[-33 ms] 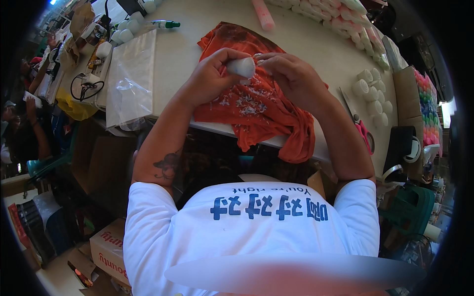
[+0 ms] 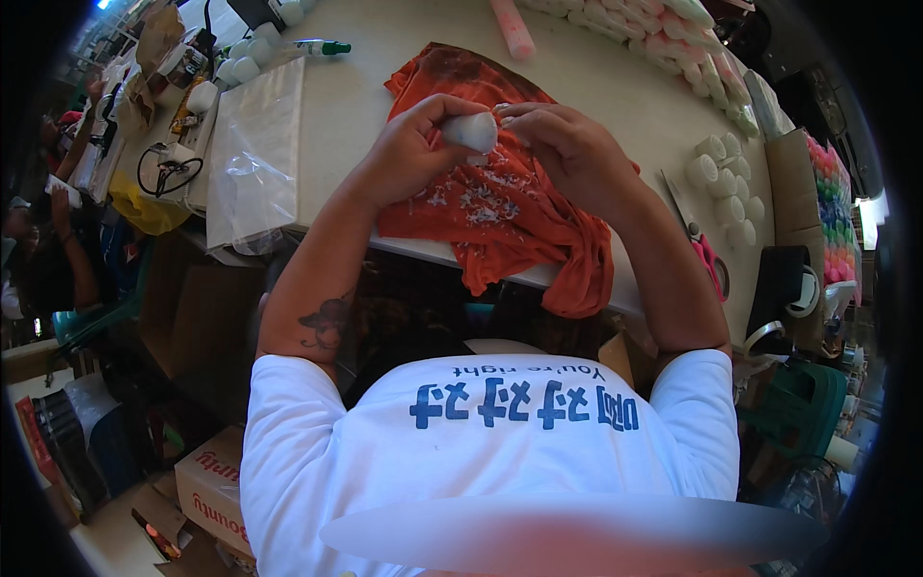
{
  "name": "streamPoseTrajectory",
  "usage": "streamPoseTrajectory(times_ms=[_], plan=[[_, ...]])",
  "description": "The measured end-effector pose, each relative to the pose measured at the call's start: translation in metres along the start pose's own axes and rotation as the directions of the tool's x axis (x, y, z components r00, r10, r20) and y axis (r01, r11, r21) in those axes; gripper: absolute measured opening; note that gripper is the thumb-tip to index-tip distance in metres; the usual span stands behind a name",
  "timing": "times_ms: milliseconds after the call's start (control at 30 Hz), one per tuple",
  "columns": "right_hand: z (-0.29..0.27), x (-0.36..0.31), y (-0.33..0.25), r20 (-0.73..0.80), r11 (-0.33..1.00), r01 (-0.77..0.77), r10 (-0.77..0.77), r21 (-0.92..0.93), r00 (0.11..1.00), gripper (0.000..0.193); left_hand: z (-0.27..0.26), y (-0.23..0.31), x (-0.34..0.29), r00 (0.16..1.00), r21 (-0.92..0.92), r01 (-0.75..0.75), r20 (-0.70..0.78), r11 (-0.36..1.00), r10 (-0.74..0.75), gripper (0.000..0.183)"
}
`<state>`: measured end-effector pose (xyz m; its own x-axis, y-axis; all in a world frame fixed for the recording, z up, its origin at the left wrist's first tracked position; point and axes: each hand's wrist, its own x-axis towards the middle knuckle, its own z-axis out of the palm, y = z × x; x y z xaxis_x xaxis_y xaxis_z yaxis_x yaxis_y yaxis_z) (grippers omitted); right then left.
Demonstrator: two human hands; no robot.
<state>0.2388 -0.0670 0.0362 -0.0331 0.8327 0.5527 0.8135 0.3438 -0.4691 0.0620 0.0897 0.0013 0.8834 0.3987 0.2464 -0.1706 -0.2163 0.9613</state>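
Observation:
My left hand (image 2: 423, 149) is closed around a white cylindrical piece (image 2: 469, 133), whose rounded end points right. My right hand (image 2: 562, 144) is beside that end, thumb and fingers drawn together in a pinch. Whatever those fingertips hold, if anything, is too small to make out. Beneath both hands an orange cloth (image 2: 433, 216) is spread over the table, one end hanging past the near edge. Small white shavings (image 2: 488, 204) lie scattered on the cloth.
Several white cylinders (image 2: 703, 171) stand at the right, beside scissors with pink handles (image 2: 710, 264). A pink stick (image 2: 513, 31) lies at the far side, near wrapped bundles (image 2: 663, 58). Clear plastic sheets (image 2: 255, 159) and a green-capped marker (image 2: 322, 47) are on the left.

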Motion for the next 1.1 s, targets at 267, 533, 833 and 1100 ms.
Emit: streamPoseTrajectory(times_ms=[267, 533, 833, 1100], plan=[[0.001, 0.003, 0.0, 0.037, 0.998, -0.012, 0.015, -0.063, 0.999, 0.023, -0.004, 0.002, 0.003, 0.997, 0.097, 0.044, 0.051, 0.994, -0.049, 0.045], [-0.001, 0.002, -0.004, 0.087, 0.999, -0.013, 0.017, -0.048, 0.996, 0.022, -0.001, 0.005, 0.001, 0.996, 0.085, 0.063, 0.052, 0.994, -0.067, 0.045], [-0.001, 0.0, -0.002, 0.103, 0.98, -0.146, 0.133, 0.133, 0.986, 0.021, -0.002, 0.008, 0.002, 0.997, 0.095, 0.042, 0.063, 0.995, -0.048, 0.045], [0.003, 0.004, -0.002, 0.042, 0.996, -0.085, 0.084, 0.01, 0.996, 0.017, 0.0, 0.011, 0.0, 0.994, 0.123, 0.082, 0.065, 0.989, -0.091, 0.046]])
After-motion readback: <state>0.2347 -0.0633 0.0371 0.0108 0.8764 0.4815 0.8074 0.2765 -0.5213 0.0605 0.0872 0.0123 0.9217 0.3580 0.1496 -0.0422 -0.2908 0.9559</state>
